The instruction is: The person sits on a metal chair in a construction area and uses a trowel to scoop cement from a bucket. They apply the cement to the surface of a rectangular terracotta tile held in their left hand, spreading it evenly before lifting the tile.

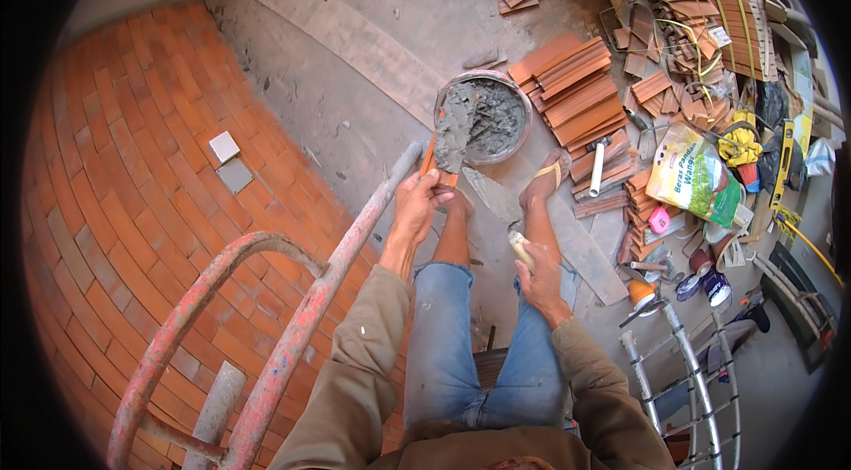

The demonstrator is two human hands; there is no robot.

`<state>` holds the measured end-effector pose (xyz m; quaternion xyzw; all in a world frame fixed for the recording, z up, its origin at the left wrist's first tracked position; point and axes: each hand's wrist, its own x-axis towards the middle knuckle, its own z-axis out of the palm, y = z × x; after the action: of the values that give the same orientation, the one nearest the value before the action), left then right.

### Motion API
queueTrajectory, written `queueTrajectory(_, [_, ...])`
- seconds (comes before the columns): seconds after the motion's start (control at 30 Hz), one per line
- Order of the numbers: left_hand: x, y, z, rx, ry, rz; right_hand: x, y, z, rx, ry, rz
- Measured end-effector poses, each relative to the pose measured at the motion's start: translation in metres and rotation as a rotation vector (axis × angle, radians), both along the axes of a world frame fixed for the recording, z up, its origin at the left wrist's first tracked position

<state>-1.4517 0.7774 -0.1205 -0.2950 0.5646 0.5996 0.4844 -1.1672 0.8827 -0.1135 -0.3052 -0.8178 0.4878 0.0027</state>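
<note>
My left hand (415, 211) grips the near end of a narrow orange tile (448, 177). A thick layer of wet grey mortar (456, 129) covers most of its face. The tile is held over the left side of a round bucket (526, 135) with grey mortar inside. In my right hand (542, 282) is a trowel (495, 196), its handle inside my closed fingers. The trowel's blade, smeared with grey mortar, points up and left toward the tile's near end. Both hands are above my knees, near the bucket.
A red-painted pipe frame (297, 332) rises close on my left, beside a surface of orange tiles (142, 204). Stacked tiles (576, 89) stand right of the bucket. A plank (328, 31) lies beyond. At right are a yellow spirit level (783, 167) and a metal rack (696, 372).
</note>
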Motion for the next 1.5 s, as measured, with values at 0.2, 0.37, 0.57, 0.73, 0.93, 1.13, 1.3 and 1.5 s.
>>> queueTrajectory(0.2, [0.003, -0.022, -0.001, 0.080, -0.105, 0.117, -0.015, 0.007, 0.034, -0.184, -0.002, -0.083])
queueTrajectory(0.37, [0.026, -0.026, -0.005, 0.077, -0.192, 0.234, -0.024, -0.041, 0.036, -0.301, -0.007, -0.181])
queueTrajectory(0.57, [0.045, -0.026, 0.013, 0.095, -0.277, 0.299, -0.039, -0.062, 0.015, -0.368, -0.117, -0.271])
queueTrajectory(0.73, [0.059, -0.026, 0.025, 0.118, -0.347, 0.345, -0.058, -0.044, -0.040, -0.406, -0.082, -0.375])
queueTrajectory(0.93, [0.062, -0.039, 0.025, 0.124, -0.383, 0.389, -0.049, -0.039, -0.023, -0.374, -0.085, -0.370])
queueTrajectory(1.13, [0.064, -0.035, 0.021, 0.109, -0.422, 0.451, -0.033, -0.074, 0.047, -0.470, -0.162, -0.318])
queueTrajectory(1.3, [0.066, -0.034, 0.028, 0.071, -0.310, 0.280, -0.048, -0.076, 0.015, -0.383, -0.152, -0.364])
queueTrajectory(1.5, [0.065, -0.052, 0.031, -0.256, 0.215, -0.378, -0.051, -0.020, -0.040, -0.411, -0.146, -0.377])
